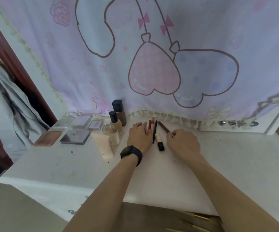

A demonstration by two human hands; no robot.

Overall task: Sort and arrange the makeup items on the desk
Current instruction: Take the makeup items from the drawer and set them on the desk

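partly in right grip, brown pencil

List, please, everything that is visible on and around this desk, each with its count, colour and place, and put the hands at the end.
foundation bottles: 2, beige and brown with black caps, upright at the desk's back
domed bottle: 1, cream with clear cap, in front of them
squeeze tube: 1, pale pink, lying beside the domed bottle
compacts: 5, one tan, one dark grey, three clear-lidded, two rows at far left
liner sticks: at least 3, red, black, cream with black cap, between the hands
brown pencil: 1, brown, slanted, right of the sticks
hanging cloth: 1, lilac-pink with heart balloons, behind the desk
desk: 1, white
wristband: 1, black, left wrist
left hand: flat, fingers beside the red stick
right hand: pinches the brown pencil's near end
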